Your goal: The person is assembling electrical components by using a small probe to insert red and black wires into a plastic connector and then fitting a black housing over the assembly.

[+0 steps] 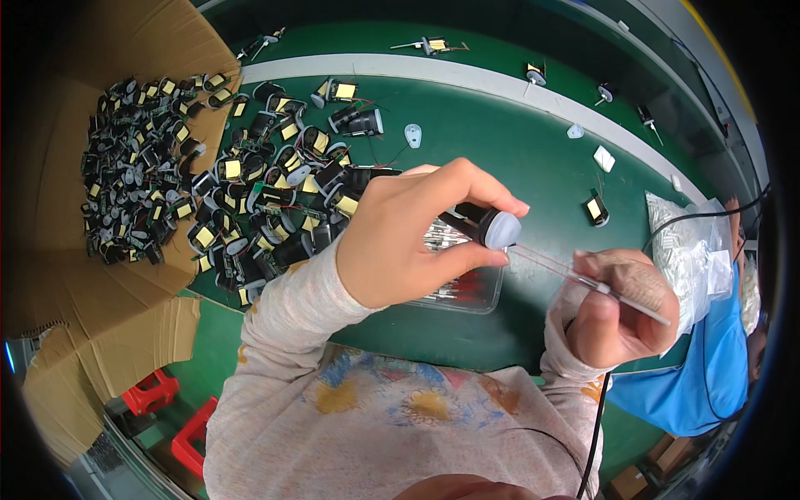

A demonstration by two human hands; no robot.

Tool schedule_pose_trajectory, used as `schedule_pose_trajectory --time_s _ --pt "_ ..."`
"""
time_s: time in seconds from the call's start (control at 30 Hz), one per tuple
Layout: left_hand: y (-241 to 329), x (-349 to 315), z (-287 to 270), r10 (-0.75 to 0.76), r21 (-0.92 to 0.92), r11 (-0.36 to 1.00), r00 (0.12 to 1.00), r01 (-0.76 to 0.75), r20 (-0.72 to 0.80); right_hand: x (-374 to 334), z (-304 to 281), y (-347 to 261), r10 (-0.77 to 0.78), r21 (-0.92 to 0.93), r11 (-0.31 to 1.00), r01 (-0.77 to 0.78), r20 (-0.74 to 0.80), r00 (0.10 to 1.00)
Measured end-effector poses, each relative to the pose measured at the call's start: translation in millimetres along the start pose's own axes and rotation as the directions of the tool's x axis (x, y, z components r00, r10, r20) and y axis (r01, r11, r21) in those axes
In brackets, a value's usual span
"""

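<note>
My left hand (400, 229) pinches a black cylindrical part with a round grey cap (502, 231) between thumb and fingers. Two thin reddish wires (546, 263) stretch from beside the cap toward my right hand (621, 304). That hand is closed around a slim, pale rod (637, 307), with thumb and fingertips near where the wires meet it. Under my left hand lies a transparent tray (493, 298) holding small metallic and red pieces, partly hidden by the hand. Left of it, many black assemblies with yellow pads (275, 196) are heaped on the green table.
An open cardboard box (50, 142) at the left holds more such assemblies. Along the back runs a green strip with a white rail (450, 73) and scattered parts. A plastic bag of white pieces (673, 242) lies at the right, beside a person's blue garment (692, 375).
</note>
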State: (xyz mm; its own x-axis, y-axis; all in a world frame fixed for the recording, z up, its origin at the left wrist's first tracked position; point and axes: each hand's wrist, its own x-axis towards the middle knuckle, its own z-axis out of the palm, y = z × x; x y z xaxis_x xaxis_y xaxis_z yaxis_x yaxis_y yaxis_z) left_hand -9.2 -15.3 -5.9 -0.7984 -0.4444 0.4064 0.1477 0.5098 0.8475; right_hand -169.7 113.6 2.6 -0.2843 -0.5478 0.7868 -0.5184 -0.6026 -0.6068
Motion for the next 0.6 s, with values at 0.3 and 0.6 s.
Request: schedule_pose_trajectory --time_s 0.3,0.6 --pt "-1 -1 5 0.053 -0.137 0.989 0.999 -0.051 0.011 3 -1 -6 0.117 -0.032 0.993 -0.116 0.007 0.993" --pt "1 -2 3 0.096 -0.011 0.995 0.995 -0.096 0.005 7 -7 -25 -0.095 -0.244 0.952 0.186 0.341 0.935"
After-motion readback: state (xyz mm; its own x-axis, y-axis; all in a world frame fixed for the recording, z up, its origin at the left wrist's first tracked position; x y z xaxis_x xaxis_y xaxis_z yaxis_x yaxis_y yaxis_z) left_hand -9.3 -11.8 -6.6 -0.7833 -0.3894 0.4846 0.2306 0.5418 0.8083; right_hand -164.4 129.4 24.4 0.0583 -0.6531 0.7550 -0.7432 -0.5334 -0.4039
